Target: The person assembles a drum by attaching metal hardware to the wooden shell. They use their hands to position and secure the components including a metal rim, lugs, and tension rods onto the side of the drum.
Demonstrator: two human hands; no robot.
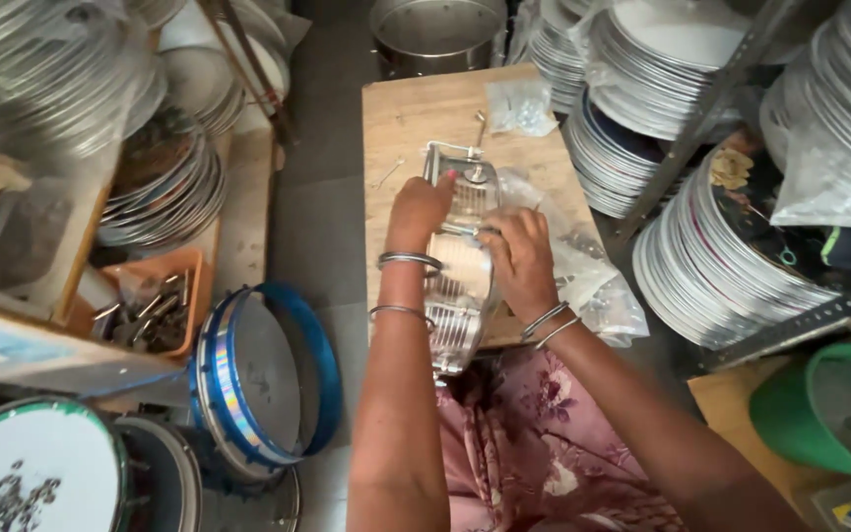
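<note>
A small wooden table (416, 108) stands on a grey tiled floor (312, 217) in a cramped, daylit workshop; beyond its far edge sits a large steel pot (435, 34). Right of the table, slanted metal shelving (711, 108) holds leaning stacks of shiny metal plates (721, 266), with a green bucket (829, 414) near the bottom right corner. On the left are more stacked plates (164, 192), an orange tray of metal fittings (150, 305), a blue-rimmed drum (268, 374) and a white-headed drum (41, 473).

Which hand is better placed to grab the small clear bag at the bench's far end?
Likely right. The right hand sits on the metal rack's bag-side edge; the clear bag lies far-right. The left hand would cross over.
</note>
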